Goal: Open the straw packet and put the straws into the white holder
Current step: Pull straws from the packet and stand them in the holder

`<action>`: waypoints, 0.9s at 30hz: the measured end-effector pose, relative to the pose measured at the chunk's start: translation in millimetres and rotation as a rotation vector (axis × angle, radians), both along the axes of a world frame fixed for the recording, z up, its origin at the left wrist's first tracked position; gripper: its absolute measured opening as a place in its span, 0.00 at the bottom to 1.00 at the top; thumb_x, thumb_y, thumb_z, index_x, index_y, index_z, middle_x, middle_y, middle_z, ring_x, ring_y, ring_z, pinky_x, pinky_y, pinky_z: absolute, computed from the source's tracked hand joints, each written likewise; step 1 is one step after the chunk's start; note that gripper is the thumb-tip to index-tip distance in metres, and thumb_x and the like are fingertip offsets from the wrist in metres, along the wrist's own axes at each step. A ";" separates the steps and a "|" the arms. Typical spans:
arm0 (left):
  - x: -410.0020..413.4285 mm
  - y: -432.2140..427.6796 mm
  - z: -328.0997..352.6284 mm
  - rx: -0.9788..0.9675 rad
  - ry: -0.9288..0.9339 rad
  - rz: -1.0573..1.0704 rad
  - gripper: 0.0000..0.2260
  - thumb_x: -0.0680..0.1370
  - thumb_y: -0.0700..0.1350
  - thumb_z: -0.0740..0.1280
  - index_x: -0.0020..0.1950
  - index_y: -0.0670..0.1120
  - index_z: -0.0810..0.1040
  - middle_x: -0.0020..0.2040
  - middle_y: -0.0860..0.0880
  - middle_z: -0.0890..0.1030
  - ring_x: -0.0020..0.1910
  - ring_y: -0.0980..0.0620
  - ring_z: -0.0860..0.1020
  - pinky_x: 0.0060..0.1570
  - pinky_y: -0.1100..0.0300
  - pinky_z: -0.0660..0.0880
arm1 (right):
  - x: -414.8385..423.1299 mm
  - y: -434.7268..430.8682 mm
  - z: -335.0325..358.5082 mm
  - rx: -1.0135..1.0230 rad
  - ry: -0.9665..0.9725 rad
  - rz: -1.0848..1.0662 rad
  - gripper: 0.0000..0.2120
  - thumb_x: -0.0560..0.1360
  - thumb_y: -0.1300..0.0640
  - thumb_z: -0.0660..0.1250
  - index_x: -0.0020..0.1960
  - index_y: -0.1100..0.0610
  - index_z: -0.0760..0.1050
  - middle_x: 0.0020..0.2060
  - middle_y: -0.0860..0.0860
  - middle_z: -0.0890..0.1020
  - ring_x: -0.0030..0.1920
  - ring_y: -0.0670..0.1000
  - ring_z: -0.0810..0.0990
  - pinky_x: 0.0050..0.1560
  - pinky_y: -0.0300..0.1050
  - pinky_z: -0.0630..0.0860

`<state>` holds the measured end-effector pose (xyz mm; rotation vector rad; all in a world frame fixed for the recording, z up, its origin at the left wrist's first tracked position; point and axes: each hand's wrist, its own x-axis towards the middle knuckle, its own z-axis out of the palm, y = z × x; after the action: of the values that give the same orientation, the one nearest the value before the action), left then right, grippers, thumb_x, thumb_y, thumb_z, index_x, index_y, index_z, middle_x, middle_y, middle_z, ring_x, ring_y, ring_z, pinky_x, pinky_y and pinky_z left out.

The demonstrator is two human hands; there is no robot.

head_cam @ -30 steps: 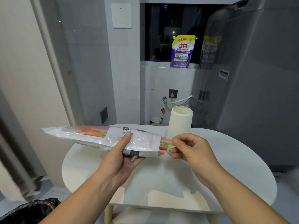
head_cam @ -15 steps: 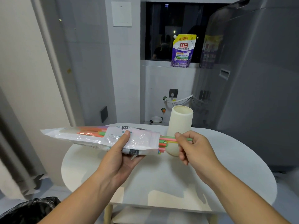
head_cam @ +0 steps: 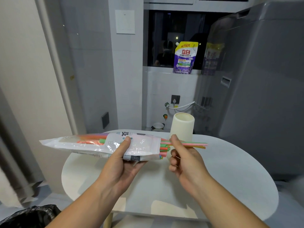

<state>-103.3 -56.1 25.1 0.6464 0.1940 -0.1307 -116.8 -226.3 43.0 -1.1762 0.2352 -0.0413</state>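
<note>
**Straws gripped at the mouth of the packet, above the round table**

Head view: the left hand (head_cam: pixel 122 163) holds a long clear-and-white plastic straw packet (head_cam: pixel 92 143) level over the table. Its thumb is pressed on top of the printed label and its fingers are curled underneath. The packet's sealed end points left and its open end points right. Orange, green and pink straws show through the clear film.

At the open end, a few thin coloured plastic straws (head_cam: pixel 194 143) in pink, green and yellow stick partway out. The right hand (head_cam: pixel 184 160) pinches them between thumb and forefinger just beside the packet's mouth. Its other fingers are curled into the palm. The free ends of these straws reach past the hand to the right. The short ends of the other straws sit bunched at the mouth.

The white cylindrical holder (head_cam: pixel 182 127) stands upright on the pale round table (head_cam: pixel 230 170), just behind the right hand. The pinched straws cross in front of its lower part.

On the window ledge beyond stands a purple and white detergent pouch (head_cam: pixel 185 58). A large grey appliance (head_cam: pixel 263 96) fills the right side. A dark wall socket (head_cam: pixel 175 99) sits below the ledge, and a black plastic bag (head_cam: pixel 29 216) lies at the lower left corner.
</note>
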 end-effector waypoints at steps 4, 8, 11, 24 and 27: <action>0.1 -0.1 -2.0 -0.012 0.012 0.001 0.22 0.76 0.44 0.71 0.70 0.44 0.75 0.58 0.41 0.86 0.55 0.41 0.86 0.50 0.38 0.82 | 5.7 3.3 -0.7 0.066 -0.043 -0.102 0.10 0.77 0.53 0.70 0.43 0.59 0.79 0.29 0.50 0.73 0.27 0.47 0.70 0.27 0.40 0.70; 0.3 2.2 -2.8 -0.024 0.019 0.024 0.21 0.77 0.44 0.71 0.69 0.44 0.76 0.57 0.41 0.86 0.58 0.41 0.84 0.60 0.37 0.78 | 9.1 2.3 -1.4 0.101 -0.100 -0.158 0.11 0.79 0.55 0.68 0.52 0.64 0.79 0.34 0.53 0.78 0.31 0.46 0.77 0.33 0.39 0.79; 2.1 3.6 -2.4 -0.037 0.020 0.033 0.20 0.77 0.43 0.71 0.68 0.44 0.77 0.57 0.41 0.87 0.56 0.41 0.85 0.59 0.37 0.79 | 11.7 -3.1 -0.2 0.017 -0.127 -0.202 0.13 0.79 0.54 0.68 0.52 0.65 0.80 0.36 0.54 0.82 0.33 0.47 0.82 0.35 0.39 0.80; 18.7 20.0 -3.6 -0.120 0.022 0.122 0.20 0.77 0.43 0.72 0.69 0.44 0.75 0.59 0.40 0.86 0.57 0.39 0.85 0.56 0.31 0.77 | 23.2 -43.6 36.0 -0.217 -0.236 -0.292 0.15 0.80 0.54 0.67 0.44 0.65 0.80 0.28 0.55 0.83 0.27 0.50 0.82 0.37 0.45 0.83; 21.8 20.1 -4.5 -0.130 0.019 0.127 0.20 0.78 0.43 0.71 0.69 0.44 0.76 0.59 0.41 0.86 0.58 0.39 0.84 0.56 0.31 0.77 | 22.1 -60.1 46.7 -0.271 -0.272 -0.367 0.16 0.80 0.53 0.66 0.42 0.65 0.79 0.29 0.57 0.82 0.27 0.50 0.82 0.35 0.43 0.83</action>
<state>-81.5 -36.0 20.6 0.5019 0.2425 -0.0268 -94.8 -286.4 89.7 -1.3678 0.2058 -0.5664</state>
